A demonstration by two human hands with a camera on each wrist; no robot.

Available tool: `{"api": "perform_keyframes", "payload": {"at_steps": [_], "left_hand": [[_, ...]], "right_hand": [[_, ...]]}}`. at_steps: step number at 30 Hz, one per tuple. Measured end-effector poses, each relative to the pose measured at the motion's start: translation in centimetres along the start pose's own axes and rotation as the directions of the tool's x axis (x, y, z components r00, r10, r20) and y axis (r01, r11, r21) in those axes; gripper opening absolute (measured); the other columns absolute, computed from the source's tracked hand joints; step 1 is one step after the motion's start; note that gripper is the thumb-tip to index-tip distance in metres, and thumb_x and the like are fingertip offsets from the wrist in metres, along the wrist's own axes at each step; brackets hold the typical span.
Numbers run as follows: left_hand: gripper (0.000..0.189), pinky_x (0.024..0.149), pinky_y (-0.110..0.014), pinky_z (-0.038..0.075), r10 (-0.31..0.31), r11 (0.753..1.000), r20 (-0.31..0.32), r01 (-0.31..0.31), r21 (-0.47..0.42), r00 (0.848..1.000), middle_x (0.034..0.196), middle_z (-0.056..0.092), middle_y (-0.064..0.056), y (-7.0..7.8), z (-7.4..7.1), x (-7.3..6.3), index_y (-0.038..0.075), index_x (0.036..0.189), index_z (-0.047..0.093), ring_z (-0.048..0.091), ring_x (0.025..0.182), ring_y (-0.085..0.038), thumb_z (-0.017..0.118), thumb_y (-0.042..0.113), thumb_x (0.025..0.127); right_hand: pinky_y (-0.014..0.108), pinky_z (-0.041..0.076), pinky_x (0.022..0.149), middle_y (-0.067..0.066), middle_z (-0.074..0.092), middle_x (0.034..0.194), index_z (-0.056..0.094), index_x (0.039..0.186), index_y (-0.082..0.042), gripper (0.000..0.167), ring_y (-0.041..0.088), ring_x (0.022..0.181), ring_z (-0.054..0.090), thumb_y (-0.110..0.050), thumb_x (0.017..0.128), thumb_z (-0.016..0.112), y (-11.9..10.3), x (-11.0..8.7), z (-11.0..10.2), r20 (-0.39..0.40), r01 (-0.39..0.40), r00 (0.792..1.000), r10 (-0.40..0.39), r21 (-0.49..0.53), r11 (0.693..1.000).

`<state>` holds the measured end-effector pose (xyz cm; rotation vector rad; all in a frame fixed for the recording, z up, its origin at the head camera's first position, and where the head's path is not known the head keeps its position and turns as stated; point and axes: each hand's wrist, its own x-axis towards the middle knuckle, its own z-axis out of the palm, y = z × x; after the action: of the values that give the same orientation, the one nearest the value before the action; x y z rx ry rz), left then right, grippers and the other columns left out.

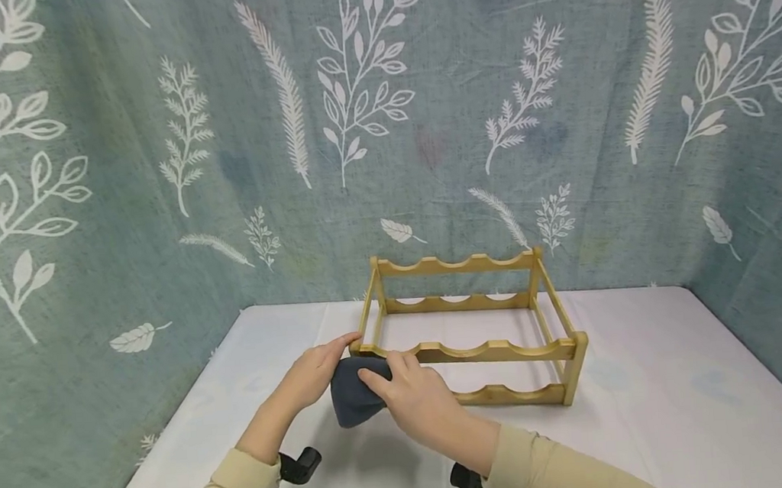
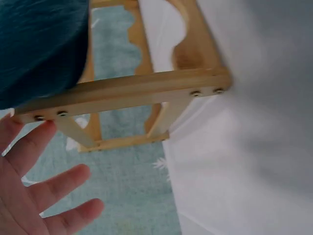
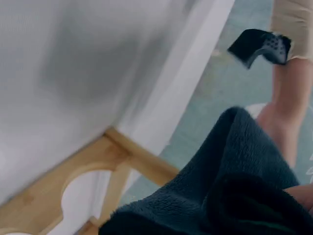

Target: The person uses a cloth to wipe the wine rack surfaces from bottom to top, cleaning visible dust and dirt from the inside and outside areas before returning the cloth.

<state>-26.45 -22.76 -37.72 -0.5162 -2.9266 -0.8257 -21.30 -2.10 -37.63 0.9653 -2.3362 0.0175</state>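
Observation:
A dark blue cloth with a soft, fuzzy surface hangs folded at the near left corner of a wooden rack with scalloped rails. My right hand holds the cloth against that corner, thumb on its near side. At the same corner, my left hand touches the rack. The left wrist view shows the fingers of this hand spread, with fingertips at the end of a screwed rack post. In the right wrist view, the bunched cloth covers most of the right hand.
The rack stands on a white-covered table. Behind and beside the table hangs a green-blue curtain with white leaf prints. Black wrist mounts are strapped on both forearms, below beige sleeves.

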Motion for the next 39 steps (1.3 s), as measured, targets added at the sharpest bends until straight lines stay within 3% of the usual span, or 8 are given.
{"api": "perform_keyframes", "payload": {"at_steps": [4,7,13,21,27,30,34,39], "left_hand": [[0.052,0.096,-0.053,0.038,-0.003,1.0,0.016,0.003,-0.006,1.0,0.131,0.052,-0.012,0.1,-0.4,0.1,0.02,0.136,0.046,0.049,0.119,-0.033,0.014,0.041,0.101],[0.05,0.096,-0.052,0.038,-0.006,1.0,0.023,0.007,-0.025,1.0,0.132,0.051,-0.01,0.0,-0.4,0.2,0.022,0.136,0.046,0.049,0.119,-0.032,0.019,0.044,0.1],[0.044,0.092,-0.053,0.041,0.019,0.999,-0.019,-0.02,-0.028,1.0,0.127,0.057,-0.007,-0.3,-0.2,0.6,0.023,0.131,0.052,0.054,0.113,-0.033,0.033,0.045,0.098],[0.04,0.089,-0.053,0.043,0.01,0.999,-0.049,-0.012,-0.032,0.999,0.121,0.06,-0.008,-0.4,-0.2,1.0,0.02,0.127,0.057,0.055,0.111,-0.034,0.041,0.041,0.096],[0.038,0.09,-0.054,0.042,-0.005,0.999,-0.038,0.003,-0.032,0.999,0.123,0.06,-0.008,-0.5,-0.3,1.1,0.021,0.127,0.057,0.053,0.112,-0.035,0.043,0.038,0.096],[0.036,0.089,-0.053,0.043,-0.011,0.999,-0.043,0.009,-0.036,0.999,0.122,0.06,-0.008,-0.5,-0.4,1.1,0.02,0.127,0.057,0.054,0.112,-0.034,0.045,0.035,0.096],[0.039,0.087,-0.052,0.044,-0.016,0.998,-0.039,0.014,-0.055,0.999,0.122,0.06,-0.008,-0.4,-0.2,1.0,0.02,0.127,0.057,0.055,0.11,-0.034,0.046,0.039,0.095],[0.041,0.086,-0.053,0.045,-0.011,0.999,-0.045,0.009,-0.05,0.999,0.121,0.06,-0.009,-0.3,0.0,1.0,0.02,0.126,0.058,0.055,0.109,-0.035,0.05,0.043,0.092]], "right_hand": [[0.019,0.034,0.04,0.007,0.052,0.089,0.06,0.12,-0.028,0.043,0.016,0.067,0.049,-0.024,0.079,0.072,0.3,0.7,1.2,-0.015,0.003,1.0,-0.004,-0.011,1.0],[0.019,0.034,0.04,0.007,0.052,0.092,0.059,0.122,-0.03,0.044,0.015,0.069,0.048,-0.024,0.081,0.071,0.2,0.6,3.0,0.085,-0.014,0.996,0.018,-0.04,0.999],[0.02,0.035,0.043,0.005,0.049,0.091,0.057,0.124,-0.033,0.043,0.014,0.07,0.044,-0.019,0.084,0.066,-0.7,-0.4,6.2,0.291,-0.045,0.955,0.066,-0.078,0.996],[0.02,0.032,0.04,0.005,0.049,0.089,0.057,0.123,-0.031,0.042,0.013,0.066,0.042,-0.02,0.084,0.066,-0.4,-0.5,5.8,0.247,-0.026,0.968,0.033,-0.03,0.999],[0.02,0.035,0.04,0.008,0.052,0.094,0.057,0.123,-0.03,0.049,0.017,0.073,0.051,-0.027,0.077,0.073,0.1,0.3,2.8,0.081,-0.028,0.996,0.028,0.008,1.0],[0.019,0.036,0.042,0.008,0.052,0.093,0.057,0.123,-0.029,0.049,0.018,0.072,0.052,-0.028,0.077,0.074,0.3,0.7,2.0,0.059,-0.033,0.998,0.032,0.018,0.999],[0.018,0.036,0.042,0.008,0.053,0.094,0.059,0.122,-0.03,0.044,0.017,0.074,0.052,-0.027,0.079,0.072,0.2,0.6,2.8,0.144,-0.054,0.988,0.054,-0.005,0.999],[0.019,0.037,0.043,0.007,0.051,0.095,0.057,0.124,-0.032,0.043,0.015,0.074,0.048,-0.022,0.084,0.067,-0.4,-0.2,5.1,0.324,-0.066,0.943,0.074,-0.037,0.997]]}}
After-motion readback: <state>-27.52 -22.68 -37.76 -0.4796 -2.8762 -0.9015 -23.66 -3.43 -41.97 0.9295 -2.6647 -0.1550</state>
